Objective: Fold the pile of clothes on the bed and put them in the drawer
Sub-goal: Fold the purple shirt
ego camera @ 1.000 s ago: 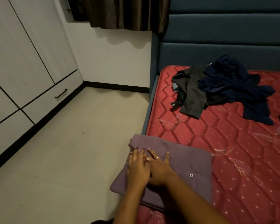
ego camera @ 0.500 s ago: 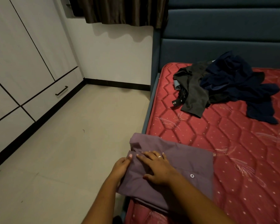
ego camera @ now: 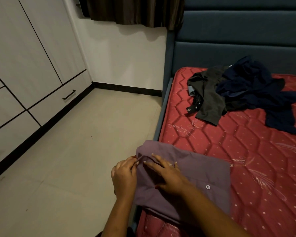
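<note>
Two drawers sit low in the pale, flat-panelled wardrobe, far to the left of the hands. The farther drawer carries a slim dark bar handle. Smooth beige floor tiles fill the ground between that wardrobe and the bed. Up beyond the hands, a brown curtain hangs in glossy folds over a plain white wall.

The left hand has its fingers curled and pinches a small raised fold at the left edge of the shirt between thumb and fingertips. This shirt is soft, matte purple cloth, folded into a rough rectangle. It lies on the near left corner of the mattress, with its left side hanging slightly past the bed's edge.

Just right of the pinch, the right hand lies flat on the cloth, fingers straight and spread, gripping nothing. A thin ring shows on one finger. A small round pale button sits on the shirt to the right of that wrist.

The mattress is red, quilted in padded hexagons and sprinkled with light dots. Well beyond the hands and to their right lies the unfolded pile: a crumpled grey garment, overlapped on its right by a bunched navy garment. Behind them rises the blue headboard, padded in broad horizontal bands.
</note>
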`<state>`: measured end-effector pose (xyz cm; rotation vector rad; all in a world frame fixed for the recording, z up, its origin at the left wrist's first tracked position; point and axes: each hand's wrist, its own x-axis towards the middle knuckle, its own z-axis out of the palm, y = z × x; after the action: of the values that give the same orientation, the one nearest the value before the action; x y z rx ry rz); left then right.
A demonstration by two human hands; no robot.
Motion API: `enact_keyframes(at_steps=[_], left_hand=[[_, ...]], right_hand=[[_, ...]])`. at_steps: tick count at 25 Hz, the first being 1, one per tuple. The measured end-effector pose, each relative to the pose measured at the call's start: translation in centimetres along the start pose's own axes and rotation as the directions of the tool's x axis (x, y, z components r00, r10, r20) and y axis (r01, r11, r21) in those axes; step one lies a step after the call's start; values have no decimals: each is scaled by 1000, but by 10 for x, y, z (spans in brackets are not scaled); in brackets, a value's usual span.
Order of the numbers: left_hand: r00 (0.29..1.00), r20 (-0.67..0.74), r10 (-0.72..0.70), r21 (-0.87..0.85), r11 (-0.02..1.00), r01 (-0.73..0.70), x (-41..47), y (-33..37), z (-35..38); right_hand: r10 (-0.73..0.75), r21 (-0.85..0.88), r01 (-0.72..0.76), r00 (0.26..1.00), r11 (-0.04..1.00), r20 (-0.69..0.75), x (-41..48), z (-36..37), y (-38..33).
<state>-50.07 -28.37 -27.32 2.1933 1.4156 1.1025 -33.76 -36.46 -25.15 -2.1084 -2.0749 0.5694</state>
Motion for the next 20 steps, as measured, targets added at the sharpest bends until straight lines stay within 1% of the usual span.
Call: enact_keyframes(at_steps=[1, 2, 3, 4, 5, 6, 7, 8, 9, 10, 11, 12, 13, 14, 15, 16, 17, 18, 19, 20], left_hand=[[1000, 17, -23, -66, 998, 24, 0, 1, -1], [992, 53, -111, -215, 969, 120, 0, 5, -3], [968, 128, -216, -384, 889, 250, 0, 8, -4], [933, 212, -292, -515, 778, 360, 0, 8, -4], [903, 259, -342, -594, 681, 428, -2, 9, -4], [881, 282, -380, -628, 621, 469, -3, 8, -3], [865, 300, -402, -640, 588, 495, -4, 7, -2], [854, 317, -413, -630, 582, 515, -2, 7, 0], [846, 329, -419, -606, 594, 529, 0, 8, 2], [842, 332, -425, -554, 635, 539, 4, 9, 4], [839, 321, -439, -450, 709, 543, 9, 10, 8], [835, 291, -467, -277, 794, 541, 14, 10, 11], [834, 254, -490, -82, 848, 523, 19, 11, 13], [846, 207, -491, 46, 869, 493, 22, 13, 14], [873, 168, -458, 72, 889, 452, 22, 20, 16], [904, 169, -393, 42, 919, 392, 18, 30, 19], [928, 210, -307, -10, 949, 316, 10, 43, 23], [929, 287, -234, -46, 965, 258, -3, 59, 29], [906, 381, -182, -39, 976, 213, -20, 70, 35], [886, 440, -146, 22, 988, 152, -36, 77, 42]], right_hand=[[-32, 30, 33, 999, 999, -10, 0, 0, -1], [-74, 81, 75, 997, 994, -21, 1, 0, 0], [-115, 143, 119, 993, 983, -35, 2, -1, -1], [-147, 197, 155, 988, 968, -54, 3, -1, 0], [-167, 237, 181, 983, 955, -79, 4, 0, 0], [-165, 269, 188, 981, 945, -107, 4, 2, 1], [-131, 305, 162, 984, 939, -118, 5, 4, 1], [-71, 348, 111, 990, 931, -125, 5, 5, 2], [0, 391, 54, 990, 919, -138, 6, 6, 2], [62, 424, 9, 986, 906, -152, 8, 6, 3], [98, 429, -20, 982, 903, -160, 11, 4, 2], [109, 389, -39, 981, 920, -158, 13, 4, 1], [103, 309, -49, 982, 950, -160, 15, 4, -2], [98, 203, -63, 981, 977, -168, 17, 7, -3], [93, 98, -76, 978, 992, -186, 16, 10, -3], [93, 18, -92, 973, 996, -213, 14, 15, -1], [107, -34, -118, 967, 992, -233, 10, 18, 3], [128, -52, -143, 966, 988, -225, 5, 22, 9], [152, -85, -172, 967, 981, -204, 0, 23, 15], [168, -131, -197, 965, 972, -202, -4, 25, 24]])
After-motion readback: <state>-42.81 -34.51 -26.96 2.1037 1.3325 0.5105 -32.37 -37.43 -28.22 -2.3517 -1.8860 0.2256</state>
